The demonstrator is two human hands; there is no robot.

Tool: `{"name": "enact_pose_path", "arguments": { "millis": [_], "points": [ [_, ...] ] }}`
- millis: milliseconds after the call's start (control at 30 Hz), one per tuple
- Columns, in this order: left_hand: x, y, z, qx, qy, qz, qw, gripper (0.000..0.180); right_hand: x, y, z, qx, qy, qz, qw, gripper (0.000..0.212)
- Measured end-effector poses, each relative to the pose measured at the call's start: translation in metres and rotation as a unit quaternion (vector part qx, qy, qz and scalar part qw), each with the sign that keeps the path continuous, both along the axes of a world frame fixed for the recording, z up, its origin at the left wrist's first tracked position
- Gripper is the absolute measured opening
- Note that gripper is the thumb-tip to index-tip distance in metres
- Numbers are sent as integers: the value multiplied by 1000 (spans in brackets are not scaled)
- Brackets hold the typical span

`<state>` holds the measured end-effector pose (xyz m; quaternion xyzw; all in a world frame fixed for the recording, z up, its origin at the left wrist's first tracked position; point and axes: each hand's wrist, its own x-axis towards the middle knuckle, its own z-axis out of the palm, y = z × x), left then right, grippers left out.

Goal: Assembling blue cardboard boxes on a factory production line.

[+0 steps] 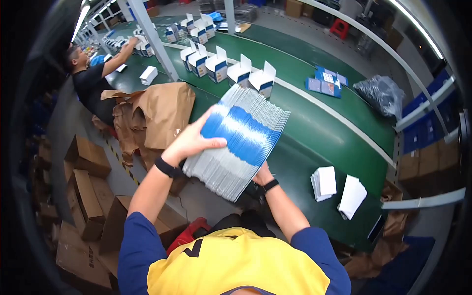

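Note:
A thick stack of flattened blue-and-white cartons, their folded edges facing up, is held tilted in front of my body at the near edge of the green bench. My left hand grips its left side, thumb lying across the blue band. At the lower right of the stack is my right hand, pressed against its side; most of those fingers are hidden behind the cartons. Just beyond the stack stands a row of open blue-and-white boxes with raised white flaps.
Two piles of white paper pieces lie at right on the green bench. Flat blue packs and a clear plastic bag sit farther off. Brown paper covers the left side. Cardboard boxes crowd the floor; a co-worker reaches left.

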<state>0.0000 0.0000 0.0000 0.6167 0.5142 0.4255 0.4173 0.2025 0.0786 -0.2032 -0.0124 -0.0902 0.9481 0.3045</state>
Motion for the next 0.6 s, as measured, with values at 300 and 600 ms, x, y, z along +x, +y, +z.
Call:
{"name": "enact_pose_path", "arguments": {
  "millis": [300, 600],
  "points": [
    [14, 18, -80, -72, 645, 97, 755, 67, -9, -9, 9, 84, -334, 44, 938, 50],
    [13, 17, -99, -12, 527, 41, 849, 50, -70, 44, 89, 476, -544, -182, 666, 21]
  ]
}}
